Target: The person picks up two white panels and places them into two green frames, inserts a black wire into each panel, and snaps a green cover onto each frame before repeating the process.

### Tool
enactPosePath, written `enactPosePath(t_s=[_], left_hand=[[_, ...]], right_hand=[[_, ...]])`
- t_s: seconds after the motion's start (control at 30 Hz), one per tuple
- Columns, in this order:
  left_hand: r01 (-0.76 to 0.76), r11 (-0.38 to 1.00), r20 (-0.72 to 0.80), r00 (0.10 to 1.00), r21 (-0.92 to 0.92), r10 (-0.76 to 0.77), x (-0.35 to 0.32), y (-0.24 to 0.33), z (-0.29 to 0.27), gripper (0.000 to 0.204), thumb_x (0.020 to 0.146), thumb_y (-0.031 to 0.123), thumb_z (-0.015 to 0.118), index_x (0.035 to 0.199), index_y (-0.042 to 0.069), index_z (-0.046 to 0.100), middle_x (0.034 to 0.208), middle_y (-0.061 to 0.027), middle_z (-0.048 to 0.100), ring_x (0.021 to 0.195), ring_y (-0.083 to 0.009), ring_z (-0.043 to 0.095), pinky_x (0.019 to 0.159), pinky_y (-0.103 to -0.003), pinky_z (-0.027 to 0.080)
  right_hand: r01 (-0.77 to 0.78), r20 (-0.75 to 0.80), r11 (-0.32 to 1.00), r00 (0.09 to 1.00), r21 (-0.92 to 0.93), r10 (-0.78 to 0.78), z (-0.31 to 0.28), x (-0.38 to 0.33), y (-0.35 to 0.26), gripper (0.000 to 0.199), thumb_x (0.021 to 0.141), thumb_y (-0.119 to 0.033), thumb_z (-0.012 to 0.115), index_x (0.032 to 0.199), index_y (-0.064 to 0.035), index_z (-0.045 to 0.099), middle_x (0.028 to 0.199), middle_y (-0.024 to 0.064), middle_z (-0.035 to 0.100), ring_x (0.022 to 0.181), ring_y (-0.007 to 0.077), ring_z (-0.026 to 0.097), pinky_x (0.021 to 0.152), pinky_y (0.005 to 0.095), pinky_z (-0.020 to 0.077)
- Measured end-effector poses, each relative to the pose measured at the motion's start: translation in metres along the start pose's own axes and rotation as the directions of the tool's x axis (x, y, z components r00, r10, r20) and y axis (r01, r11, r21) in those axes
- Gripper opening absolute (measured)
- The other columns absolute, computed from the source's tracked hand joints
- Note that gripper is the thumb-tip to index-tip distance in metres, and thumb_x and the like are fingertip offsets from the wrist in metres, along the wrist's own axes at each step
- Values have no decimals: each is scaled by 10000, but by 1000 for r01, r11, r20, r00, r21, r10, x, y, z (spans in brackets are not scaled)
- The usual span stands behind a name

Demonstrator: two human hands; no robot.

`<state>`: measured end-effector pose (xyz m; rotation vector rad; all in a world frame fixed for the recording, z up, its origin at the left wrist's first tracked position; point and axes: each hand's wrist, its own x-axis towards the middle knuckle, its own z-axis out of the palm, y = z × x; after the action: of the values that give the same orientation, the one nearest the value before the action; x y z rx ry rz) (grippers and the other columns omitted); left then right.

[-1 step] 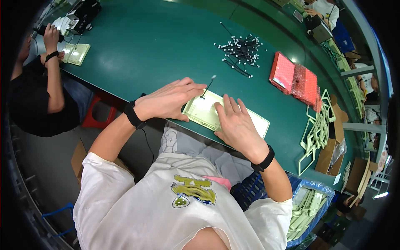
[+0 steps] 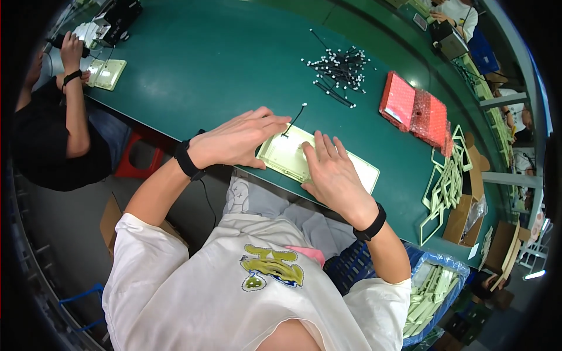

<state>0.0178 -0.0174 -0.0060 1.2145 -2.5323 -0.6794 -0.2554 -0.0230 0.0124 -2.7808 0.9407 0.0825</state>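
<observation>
A pale green plastic panel, long and shallow with raised edges, lies near the table's front edge. My left hand grips its left end, thumb at the near edge and fingers over the far edge. My right hand rests on the panel's middle, fingers stretched and apart, covering part of it. A short black cable with a white connector tip rises from the panel near my left fingertips and leans past its far edge. How the cable is fixed at its lower end is too small to tell.
A heap of black cables with white connectors lies farther back. To the right are red bubble-wrap packs, stacked pale green frames and an open carton. A lined blue crate stands below. A co-worker sits at left.
The cable's white tip has shifted slightly up and to the right. Both my hands and the panel stay in place.
</observation>
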Motion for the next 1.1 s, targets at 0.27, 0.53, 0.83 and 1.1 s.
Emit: enactPosePath(t_s=[0.27, 0.53, 0.83, 1.1], left_hand=[[35, 995, -98, 994, -90, -43, -5, 5, 8, 1105, 646, 178, 950, 1564, -30, 369, 1582, -175, 489, 1411, -366, 486, 1202, -511, 385], [-54, 993, 19, 998, -107, 56, 26, 8, 1, 1154, 649, 184, 944, 1620, 97, 327, 1550, -152, 520, 1422, -336, 508, 1279, -595, 222], [265, 964, -2, 964, 12, -265, -55, -86, -72, 1243, 556, -58, 831, 1663, 137, 299, 1544, -164, 522, 1404, -372, 503, 1220, -473, 370], [331, 931, -51, 938, -154, -342, -96, -264, -120, 1236, 603, -197, 705, 1689, 135, 216, 1640, -169, 412, 1507, -356, 402, 1254, -443, 315]], right_hand=[[-7, -26, 1000, 1000, 3, 7, 6, 1, -5, 856, 707, -236, 933, 1402, 8, 497, 1505, 361, 484, 1398, 473, 517, 1205, 546, 383], [-73, -159, 984, 982, 160, 99, 20, 18, -5, 858, 641, -267, 956, 1349, -4, 550, 1439, 315, 537, 1418, 447, 486, 1194, 568, 373], [-116, -578, 987, 800, 115, 162, -85, -98, -41, 547, 789, -270, 844, 1247, -34, 658, 1319, 246, 637, 1254, 386, 601, 1082, 576, 473], [-969, -390, 114, 19, 221, 921, -82, -433, 27, 263, 980, -202, 708, 1179, -31, 679, 841, 219, 720, 794, 351, 725, 719, 419, 560]])
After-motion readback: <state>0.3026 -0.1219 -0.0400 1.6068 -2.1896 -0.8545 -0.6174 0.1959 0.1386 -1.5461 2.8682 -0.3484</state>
